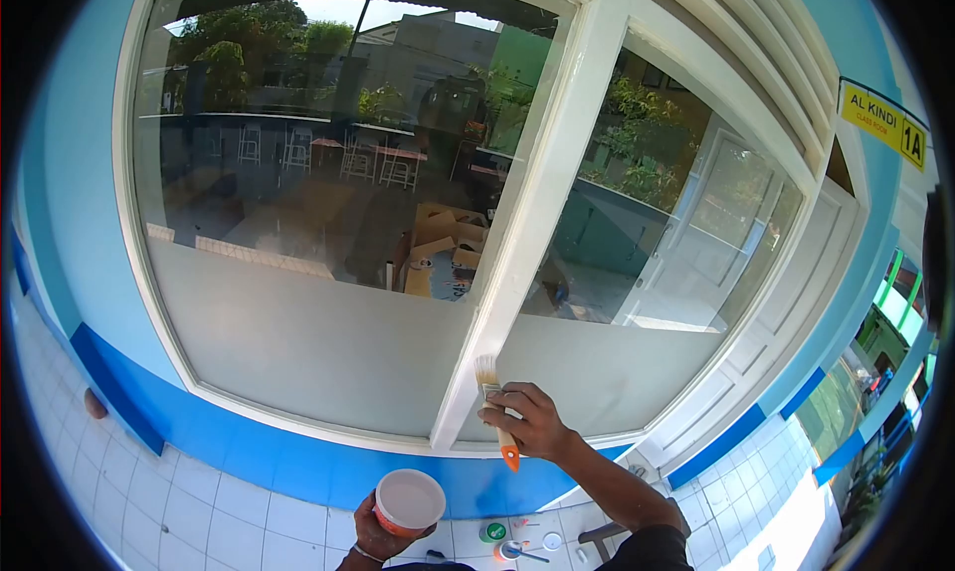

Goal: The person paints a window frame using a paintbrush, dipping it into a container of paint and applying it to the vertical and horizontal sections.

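Paintbrush [490,400] in right hand's [530,421] grip | bristles apparently touching post [519,302]

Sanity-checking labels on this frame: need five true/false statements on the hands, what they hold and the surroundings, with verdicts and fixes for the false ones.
1. The right hand grips a paintbrush. True.
2. The bristles point down at the floor. False: they point up, at the white post between the two window panes.
3. The tub stands on the floor. False: the left hand holds it.
4. The yellow sign reads "AL KINDI" and "1A". True.
5. The tip of the brush handle is green. False: it is orange.
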Demonstrator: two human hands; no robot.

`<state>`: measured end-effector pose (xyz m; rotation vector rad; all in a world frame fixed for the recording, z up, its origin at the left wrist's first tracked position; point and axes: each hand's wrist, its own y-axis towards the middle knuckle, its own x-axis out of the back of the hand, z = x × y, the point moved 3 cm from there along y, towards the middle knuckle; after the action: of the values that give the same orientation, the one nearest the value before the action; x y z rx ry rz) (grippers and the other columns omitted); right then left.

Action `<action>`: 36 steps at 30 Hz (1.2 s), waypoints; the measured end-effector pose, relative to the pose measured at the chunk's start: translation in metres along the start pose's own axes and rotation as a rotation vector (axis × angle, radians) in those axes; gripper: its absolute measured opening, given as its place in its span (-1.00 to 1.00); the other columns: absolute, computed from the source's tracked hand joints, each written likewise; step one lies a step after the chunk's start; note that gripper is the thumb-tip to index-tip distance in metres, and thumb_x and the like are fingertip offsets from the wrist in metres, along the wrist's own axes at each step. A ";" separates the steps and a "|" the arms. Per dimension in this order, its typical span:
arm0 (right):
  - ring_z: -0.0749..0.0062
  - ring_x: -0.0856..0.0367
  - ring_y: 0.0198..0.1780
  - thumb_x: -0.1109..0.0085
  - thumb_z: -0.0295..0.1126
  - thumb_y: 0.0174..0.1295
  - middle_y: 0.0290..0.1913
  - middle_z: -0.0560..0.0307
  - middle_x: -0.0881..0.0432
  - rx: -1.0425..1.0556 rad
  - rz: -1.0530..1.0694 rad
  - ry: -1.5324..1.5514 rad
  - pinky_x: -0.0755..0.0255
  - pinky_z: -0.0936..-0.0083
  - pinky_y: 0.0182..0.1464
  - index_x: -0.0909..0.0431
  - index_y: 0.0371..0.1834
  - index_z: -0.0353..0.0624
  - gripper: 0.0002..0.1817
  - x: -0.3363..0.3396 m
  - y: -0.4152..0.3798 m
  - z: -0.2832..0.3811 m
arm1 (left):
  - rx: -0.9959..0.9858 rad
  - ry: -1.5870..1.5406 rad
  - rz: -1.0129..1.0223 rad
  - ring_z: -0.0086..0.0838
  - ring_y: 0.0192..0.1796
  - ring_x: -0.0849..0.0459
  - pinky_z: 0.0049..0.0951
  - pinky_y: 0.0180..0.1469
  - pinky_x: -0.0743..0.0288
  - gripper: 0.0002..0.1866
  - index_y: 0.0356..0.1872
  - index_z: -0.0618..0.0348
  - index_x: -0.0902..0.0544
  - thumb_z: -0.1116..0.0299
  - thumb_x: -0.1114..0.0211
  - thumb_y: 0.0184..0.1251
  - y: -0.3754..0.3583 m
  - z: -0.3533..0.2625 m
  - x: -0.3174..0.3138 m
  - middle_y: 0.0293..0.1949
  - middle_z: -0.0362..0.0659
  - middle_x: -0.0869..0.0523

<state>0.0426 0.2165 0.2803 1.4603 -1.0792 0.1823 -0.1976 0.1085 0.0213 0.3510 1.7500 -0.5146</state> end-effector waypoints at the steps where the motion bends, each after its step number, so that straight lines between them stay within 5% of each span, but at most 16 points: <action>1: 0.18 -0.70 0.03 -0.56 -0.55 0.12 0.05 0.10 -0.71 -0.070 -0.024 0.107 -0.64 0.32 0.00 -0.78 0.04 -0.06 -0.62 0.006 0.007 -0.002 | 0.006 -0.003 0.011 0.13 0.60 -0.37 0.39 0.50 -0.27 -0.20 0.60 -0.07 -0.40 -0.28 -0.07 0.45 0.000 0.000 0.002 0.58 0.06 -0.42; 3: 0.15 -0.73 -0.07 -0.52 -0.65 0.13 -0.04 0.05 -0.73 -0.210 -0.072 0.321 -0.65 0.34 -0.06 -0.75 0.00 -0.16 -0.64 0.020 0.030 -0.014 | 0.028 -0.031 0.038 0.13 0.60 -0.37 0.38 0.49 -0.29 -0.20 0.60 -0.08 -0.40 -0.28 -0.08 0.45 0.001 0.000 0.009 0.57 0.06 -0.43; 5: 0.12 -0.74 -0.12 -0.42 -0.72 0.14 -0.07 0.02 -0.74 -0.150 -0.136 0.194 -0.65 0.34 -0.05 -0.73 0.00 -0.23 -0.65 0.048 0.070 -0.025 | 0.057 -0.086 0.071 0.13 0.59 -0.37 0.37 0.47 -0.30 -0.20 0.60 -0.09 -0.40 -0.27 -0.09 0.45 0.002 0.001 0.020 0.57 0.06 -0.43; 12: 0.14 -0.70 0.05 -0.56 -0.62 0.06 0.04 0.11 -0.75 0.102 -0.550 -0.379 -0.62 0.25 -0.03 -0.76 0.04 0.02 -0.55 0.117 0.153 -0.029 | 0.057 -0.202 0.136 0.16 0.56 -0.42 0.42 0.43 -0.32 -0.20 0.62 -0.06 -0.37 -0.27 -0.01 0.50 -0.014 0.003 0.029 0.56 0.06 -0.44; 17: 0.19 -0.62 0.23 -0.52 -0.48 0.09 0.21 0.22 -0.67 0.050 -0.073 -0.456 -0.54 0.19 0.17 -0.77 0.10 0.14 -0.54 0.035 0.090 -0.015 | 0.051 -0.207 0.113 0.16 0.58 -0.40 0.41 0.44 -0.32 -0.20 0.62 -0.06 -0.37 -0.27 -0.03 0.49 -0.029 -0.002 0.039 0.57 0.06 -0.43; 22: 0.22 -0.64 0.18 -0.49 -0.60 0.00 0.15 0.21 -0.68 -0.035 0.144 -0.166 -0.54 0.23 0.13 -0.73 0.13 0.04 -0.46 -0.021 0.024 0.025 | 0.041 -0.193 0.073 0.13 0.57 -0.40 0.37 0.44 -0.33 -0.21 0.61 -0.09 -0.40 -0.25 -0.13 0.47 -0.042 -0.012 0.038 0.59 0.05 -0.43; 27: 0.13 -0.65 -0.10 -0.48 -0.63 0.12 -0.12 0.14 -0.72 -0.130 -0.042 -0.020 -0.54 0.22 0.00 -0.70 0.04 -0.13 -0.61 0.024 0.087 0.003 | 0.048 -0.204 0.098 0.11 0.56 -0.41 0.37 0.44 -0.32 -0.21 0.60 -0.09 -0.40 -0.26 -0.12 0.46 -0.045 -0.015 0.034 0.56 0.03 -0.45; 31: 0.09 -0.66 -0.09 -0.42 -0.67 0.21 -0.09 0.06 -0.74 -0.201 -0.358 -0.073 -0.59 0.18 -0.04 -0.73 -0.04 -0.12 -0.71 0.092 0.156 -0.034 | 0.059 -0.240 0.117 0.11 0.55 -0.43 0.38 0.44 -0.29 -0.21 0.60 -0.08 -0.39 -0.26 -0.08 0.46 -0.040 -0.011 0.039 0.54 0.03 -0.47; 35: 0.12 -0.67 0.02 -0.48 -0.68 0.10 0.01 0.07 -0.75 0.116 -0.602 -0.453 -0.63 0.26 -0.01 -0.79 0.06 -0.05 -0.57 0.122 0.179 -0.034 | 0.048 -0.178 0.086 0.12 0.56 -0.42 0.42 0.45 -0.27 -0.21 0.60 -0.08 -0.39 -0.26 -0.07 0.47 -0.042 -0.007 0.039 0.55 0.03 -0.46; 36: 0.05 -0.65 0.08 -0.51 -0.66 0.05 0.06 0.10 -0.75 0.051 -0.527 -0.390 -0.60 0.20 0.07 -0.80 0.10 0.01 -0.50 0.113 0.172 -0.032 | 0.047 -0.163 0.077 0.13 0.56 -0.42 0.43 0.45 -0.26 -0.22 0.60 -0.09 -0.39 -0.25 -0.07 0.47 -0.043 -0.006 0.039 0.55 0.03 -0.46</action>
<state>0.0016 0.2192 0.4842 1.8198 -0.9557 -0.4673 -0.2325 0.0734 -0.0088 0.3969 1.5628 -0.5150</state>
